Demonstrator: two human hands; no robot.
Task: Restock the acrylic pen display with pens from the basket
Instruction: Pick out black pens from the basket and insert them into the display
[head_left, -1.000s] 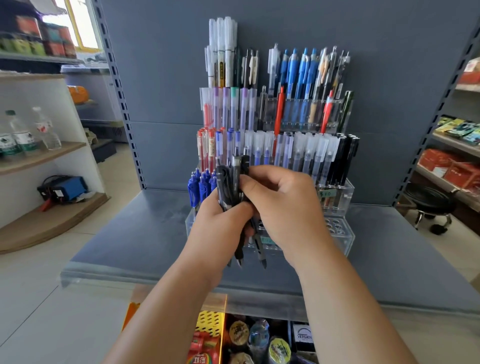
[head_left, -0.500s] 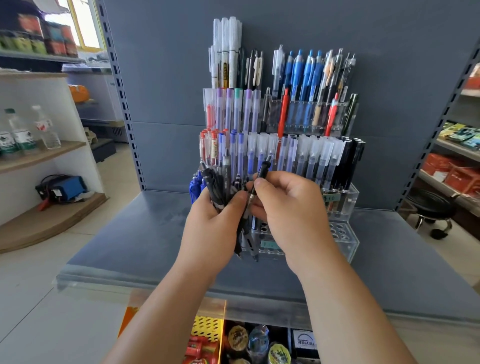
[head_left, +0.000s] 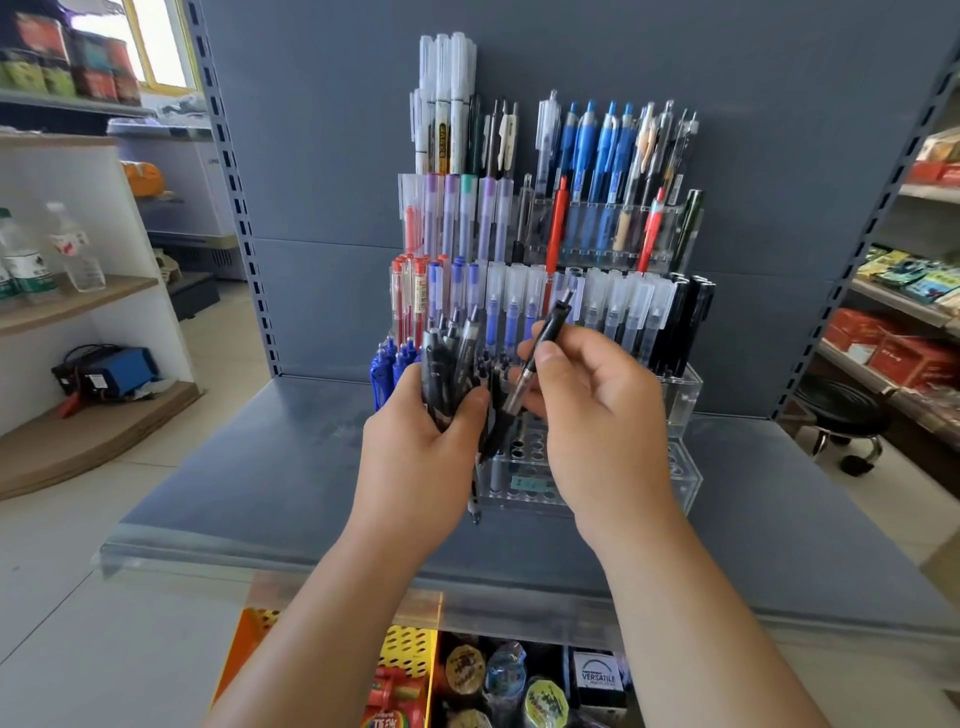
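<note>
So, mid-restock here. The left grip (head_left: 415, 447) is wrapped round a bunch (head_left: 449, 364) of dark pens, tips down, clickers up. The right grip (head_left: 597, 415) pinches one black pen (head_left: 543, 348) between thumb and fingers, tilted, right beside the bunch. The display (head_left: 683, 395) sits on the shelf (head_left: 249, 467) just beyond both grips.

Progress-wise, the upper tiers behind the grips look packed, and blue pens (head_left: 389, 364) fill the low tier just left of the left grip. The front holes (head_left: 524, 449) under the right grip look mostly empty, so I'd guess that's where this lot goes. That leaves a whole handful to slot in, one by one. Down below the grips there's a yellow bin (head_left: 410, 647). Maybe it's the basket, can't tell.
</note>
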